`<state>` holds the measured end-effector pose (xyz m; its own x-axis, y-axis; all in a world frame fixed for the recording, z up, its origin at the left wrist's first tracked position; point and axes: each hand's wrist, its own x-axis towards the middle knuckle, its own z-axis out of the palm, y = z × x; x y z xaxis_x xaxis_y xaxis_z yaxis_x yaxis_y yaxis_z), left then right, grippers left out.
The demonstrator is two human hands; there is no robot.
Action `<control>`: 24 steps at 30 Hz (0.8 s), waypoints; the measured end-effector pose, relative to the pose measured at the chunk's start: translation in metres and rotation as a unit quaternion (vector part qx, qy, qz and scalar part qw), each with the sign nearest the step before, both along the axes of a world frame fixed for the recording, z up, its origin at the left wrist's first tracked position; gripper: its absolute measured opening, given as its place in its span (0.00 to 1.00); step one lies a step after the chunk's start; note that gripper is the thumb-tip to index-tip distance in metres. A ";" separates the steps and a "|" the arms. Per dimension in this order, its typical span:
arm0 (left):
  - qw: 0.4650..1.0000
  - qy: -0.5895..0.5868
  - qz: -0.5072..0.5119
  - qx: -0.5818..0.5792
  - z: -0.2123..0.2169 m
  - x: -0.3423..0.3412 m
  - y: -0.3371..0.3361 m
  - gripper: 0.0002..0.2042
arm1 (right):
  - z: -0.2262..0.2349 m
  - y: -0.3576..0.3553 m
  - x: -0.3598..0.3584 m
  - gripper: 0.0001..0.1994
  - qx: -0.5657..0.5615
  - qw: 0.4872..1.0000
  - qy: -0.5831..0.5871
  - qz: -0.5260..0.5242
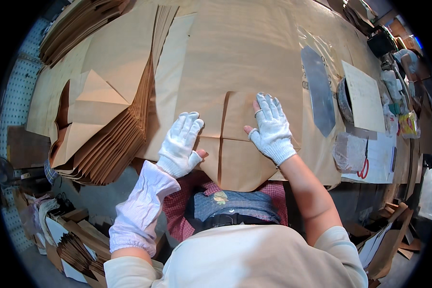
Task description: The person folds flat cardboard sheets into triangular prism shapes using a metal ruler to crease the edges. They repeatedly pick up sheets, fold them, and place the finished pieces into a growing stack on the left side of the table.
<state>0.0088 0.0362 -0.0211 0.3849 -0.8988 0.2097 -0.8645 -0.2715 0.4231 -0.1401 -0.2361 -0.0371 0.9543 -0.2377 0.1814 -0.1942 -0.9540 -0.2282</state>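
A large brown paper bag [240,53] lies flat on the table in front of me, its near end [242,165] folded and creased, with a dark slit between the flaps. My left hand [180,144], in a white knit glove with a bare thumb tip, rests flat at the left edge of that end, fingers stretched out. On the right flap lies my right hand [272,129], gloved with some bare fingertips, fingers spread. Neither hand grips anything. To the left stands a fanned stack of brown paper bags [113,144] with folded ends.
A grey pointed plate [319,91] lies right of the bag. Beyond it are a pale board [362,96] over a round object, a clear plastic bag [348,151] and red-handled scissors [364,169]. More brown paper [77,31] is piled far left. Another person [408,62] is at far right.
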 end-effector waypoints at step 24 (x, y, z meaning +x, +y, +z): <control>0.982 -0.073 -0.067 0.163 0.017 -0.006 -0.135 0.58 | 0.033 -0.197 -0.031 0.25 0.103 0.881 0.094 -0.453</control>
<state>0.0026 -0.0986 -0.0042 0.2458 -0.9679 -0.0530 -0.9466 -0.2514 0.2018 -0.1708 -0.4335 -0.0045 0.3648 -0.9261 -0.0961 -0.9071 -0.3302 -0.2612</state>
